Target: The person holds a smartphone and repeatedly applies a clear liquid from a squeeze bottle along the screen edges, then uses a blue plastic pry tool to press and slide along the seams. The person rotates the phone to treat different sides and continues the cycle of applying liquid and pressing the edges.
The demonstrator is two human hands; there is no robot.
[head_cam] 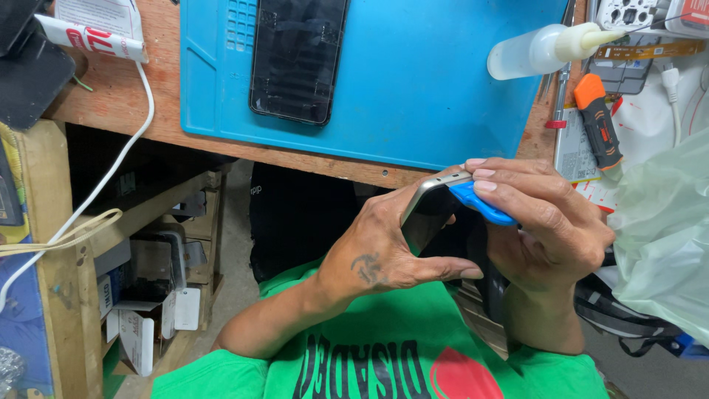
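The fingers [443,270] of the left hand [384,255] are clenched around a phone [432,199], thumb stretched along its underside, holding it on edge in front of the chest, below the front lip of the counter [111,103]. At the far left of the counter lie a white tube [88,37] and a white cable [140,103] that droops over the edge; under it stand wooden shelves [155,214] with small boxes [148,325]. A blue mat [413,89] covers the middle of the counter, and a second, dark phone [299,59] lies flat on it, well apart from the hands. The held phone shows its pale metal rim, tilted upward to the right. The right hand [546,222] meets it there: its fingers [502,177] are closed on a blue pick [480,203], pressing it against the upper corner of the phone, fingertips touching the rim. Above the right hand, on the counter, a pale squeeze bottle [532,48] lies on its side with the nozzle pointing right, and just beside it stands an orange and black tool [598,129] near some papers. A translucent green bag [665,236] hangs at the far right. A green shirt [384,362] fills the lower part of the view.
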